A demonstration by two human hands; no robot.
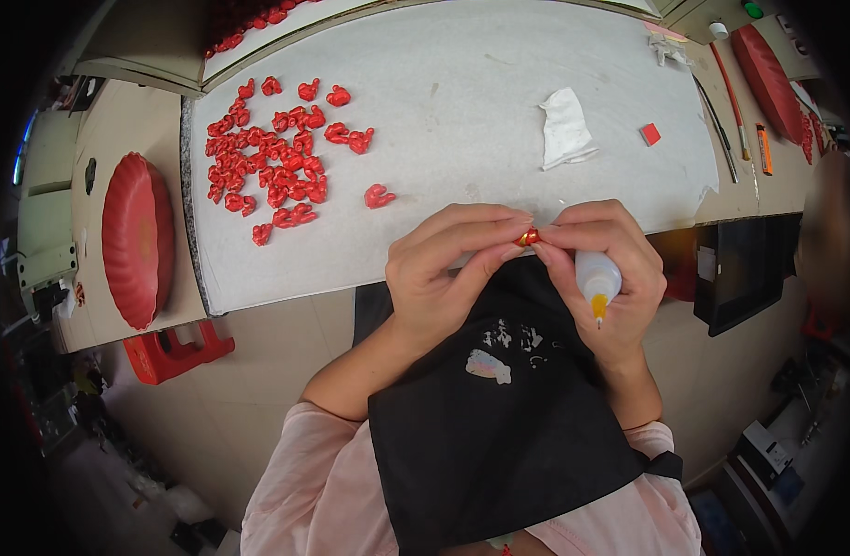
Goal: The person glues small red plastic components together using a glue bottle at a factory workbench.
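My left hand (432,271) and my right hand (631,278) meet above the table's near edge. Between their fingertips they pinch a small glossy red piece (530,237) with a gold band; fingers cover much of it. Tucked in my right hand's curled fingers is a white squeeze bottle (596,271), its yellowish nozzle tilted down toward me. Beyond my left hand, a single red figurine (379,195) lies apart from a loose cluster of similar red figurines (275,157) on the left of the white sheet.
White paper (444,120) covers the table. A crumpled tissue (566,132) and a red square block (650,134) lie on its right. Red fluted trays (139,241) (766,82) stand at both sides. Brushes (729,97) and an orange cutter (764,150) lie far right. Below left is a red stool (177,352).
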